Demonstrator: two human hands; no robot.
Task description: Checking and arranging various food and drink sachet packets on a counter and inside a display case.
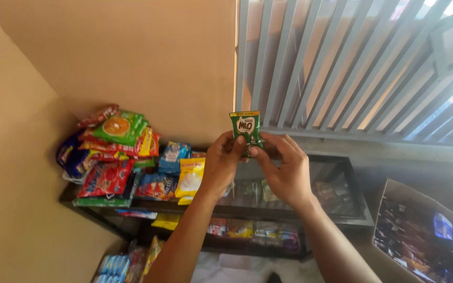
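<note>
I hold a small green sachet [246,126] with a yellow top edge up in front of me, gripped from both sides. My left hand [221,162] pinches its lower left part with thumb and fingers. My right hand [287,170] pinches its lower right part. The sachet hangs above a black glass display case [355,209] with packets inside on its shelves.
A heap of colourful snack and drink sachets [119,157] lies on the left end of the case top. An open cardboard box [420,230] with dark packets stands at the right. Beige walls close the left corner; grey slatted bars [342,63] stand behind.
</note>
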